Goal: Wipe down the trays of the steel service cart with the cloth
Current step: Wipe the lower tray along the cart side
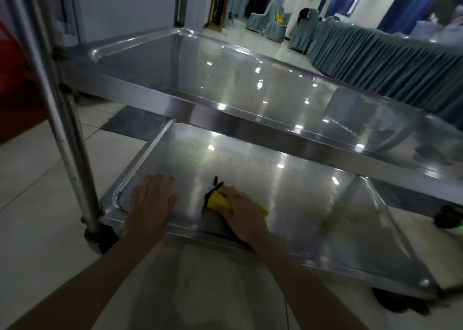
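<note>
On lower tray (325, 217), yellow cloth (217, 200) under right hand (244, 214)

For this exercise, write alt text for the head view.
A person's right hand presses a yellow cloth onto the lower tray of a steel cart, left hand flat beside it; the upper tray gleams above.

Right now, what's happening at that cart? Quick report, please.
Left hand flat on lower tray, steadying. Right hand pressing yellow cloth on same tray. Upper tray bare. Nothing blocking.
</note>
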